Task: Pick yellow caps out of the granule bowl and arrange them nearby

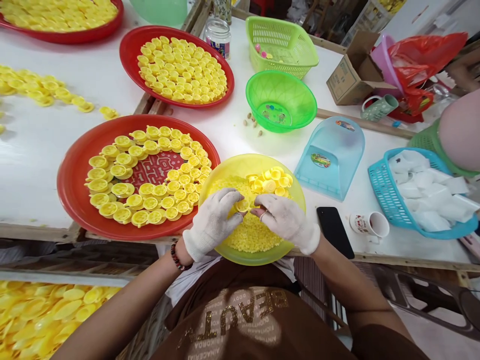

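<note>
My gloved left hand (pixel 219 215) and gloved right hand (pixel 287 216) meet over a yellow bowl (pixel 217 172) at the table's front edge. Between their fingertips is a small yellow plastic cup (pixel 243 205), pinched from both sides. Small yellow beads (pixel 255 239) fill the bowl's bottom, and a heap of yellow cups (pixel 275 180) rests on them at the far right. Left of the bowl, a red tray (pixel 75 200) carries filled yellow cups (pixel 150 189) in a ring-like arrangement, its printed bottom showing in the middle.
Behind stand another red tray (pixel 129 50) of cups, a green bowl (pixel 281 100) and a green basket (pixel 281 35). To my right lie a blue dustpan (pixel 333 155), a phone (pixel 335 232), a mug (pixel 369 225) and a blue basket (pixel 390 200) of white pieces.
</note>
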Available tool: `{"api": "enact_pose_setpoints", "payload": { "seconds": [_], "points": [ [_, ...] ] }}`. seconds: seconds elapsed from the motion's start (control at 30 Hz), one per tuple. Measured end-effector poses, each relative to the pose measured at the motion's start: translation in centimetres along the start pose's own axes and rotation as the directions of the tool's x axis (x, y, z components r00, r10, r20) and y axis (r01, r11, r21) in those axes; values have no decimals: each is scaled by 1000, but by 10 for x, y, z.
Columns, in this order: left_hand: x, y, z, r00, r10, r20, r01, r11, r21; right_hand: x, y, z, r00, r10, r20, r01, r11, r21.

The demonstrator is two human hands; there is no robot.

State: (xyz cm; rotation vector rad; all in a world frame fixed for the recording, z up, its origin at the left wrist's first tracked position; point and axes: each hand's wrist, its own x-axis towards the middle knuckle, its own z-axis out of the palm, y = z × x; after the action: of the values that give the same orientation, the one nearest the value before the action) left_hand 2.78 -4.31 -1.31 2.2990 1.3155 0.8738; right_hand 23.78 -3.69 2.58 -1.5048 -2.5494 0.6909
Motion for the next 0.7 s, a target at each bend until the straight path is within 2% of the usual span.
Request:
{"api": "enact_pose_setpoints", "payload": {
  "seconds": [0.1, 0.2, 0.33, 0.43, 0.5, 0.57, 0.7],
  "points": [
    [0, 4, -2, 1000, -13, -2, 13, 1000, 1, 3, -5, -3, 996, -24, -89, 33, 995, 98],
    [8, -6, -16, 997, -41, -63, 42, 999, 1, 3, -3, 0, 990, -12, -139, 33, 988, 148],
    [26, -54, -55, 963, -152, -220, 186, 972, 143, -1, 5, 3, 996, -6, -92, 18, 991, 135],
    [38, -100, -79, 910, -305, -281, 382, 879, 284, -4, 10, 5, 997, -4, -79, 14, 991, 131],
    [45, -126, -86, 866, -436, -245, 498, 800, 335, -5, 11, 5, 996, -10, -86, 20, 993, 115],
    [50, -144, -85, 828, -535, -165, 556, 753, 352, -5, 11, 5, 997, -14, -79, 22, 996, 92],
    [56, -156, -77, 798, -603, -3, 569, 752, 332, -4, 8, 4, 1000, 7, -10, -7, 1000, 19]
  ]
}}
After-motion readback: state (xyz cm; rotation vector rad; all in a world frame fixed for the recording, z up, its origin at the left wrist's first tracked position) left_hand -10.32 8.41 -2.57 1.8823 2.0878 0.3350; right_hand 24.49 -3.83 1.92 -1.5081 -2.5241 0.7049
